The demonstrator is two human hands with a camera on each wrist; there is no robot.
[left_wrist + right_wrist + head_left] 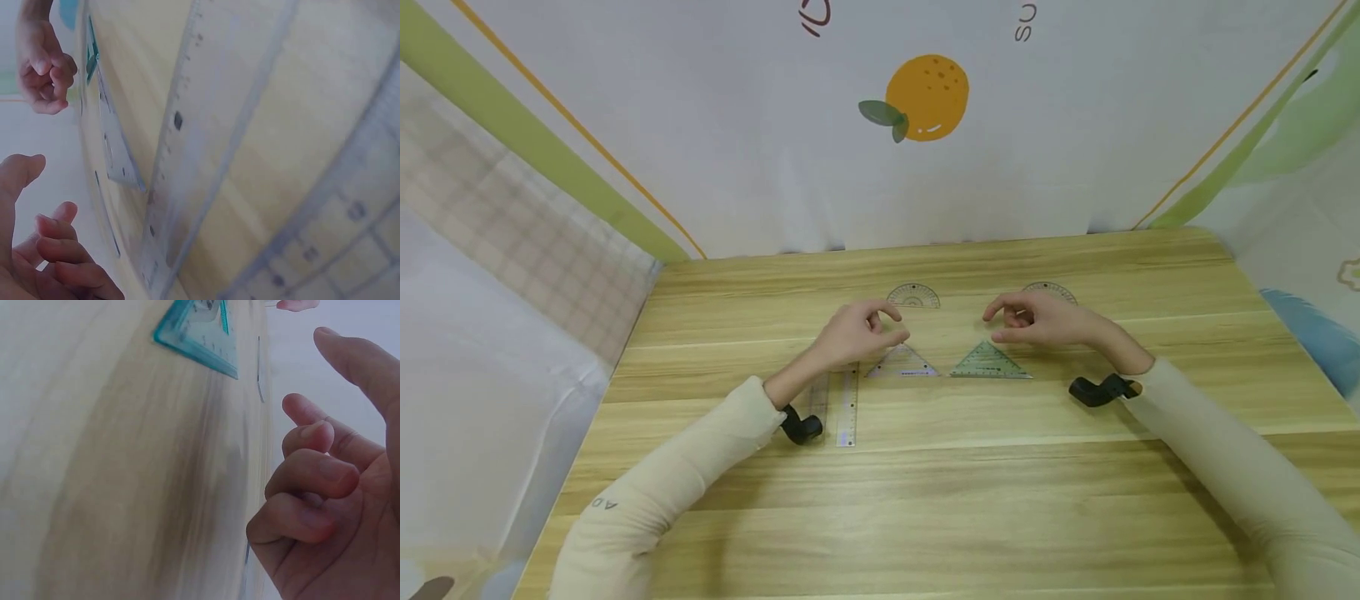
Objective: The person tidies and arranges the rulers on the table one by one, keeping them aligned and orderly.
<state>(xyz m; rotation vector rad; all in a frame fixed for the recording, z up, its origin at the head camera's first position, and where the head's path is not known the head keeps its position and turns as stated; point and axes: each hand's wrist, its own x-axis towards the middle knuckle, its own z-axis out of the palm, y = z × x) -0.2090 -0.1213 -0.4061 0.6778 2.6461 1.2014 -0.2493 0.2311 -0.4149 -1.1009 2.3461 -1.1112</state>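
My left hand (853, 333) hovers at the upper tip of a clear set square (902, 363), thumb and forefinger apart with nothing between them. Opposite it, my right hand (1037, 319) hangs above a green set square (990, 362), its forefinger and thumb also parted and the other fingers loosely curled in the right wrist view. Both set squares lie flat, side by side. Behind the hands are two clear protractors, the left one (913, 295) in full sight, the right one (1063, 292) partly hidden by my right hand.
Under my left wrist lie a clear straight ruler (847, 408) and another clear ruled piece (350, 231), partly covered by the forearm in the head view. Everything lies on a wood-grain table (925, 517). A white printed cloth (737, 167) hangs along its back edge.
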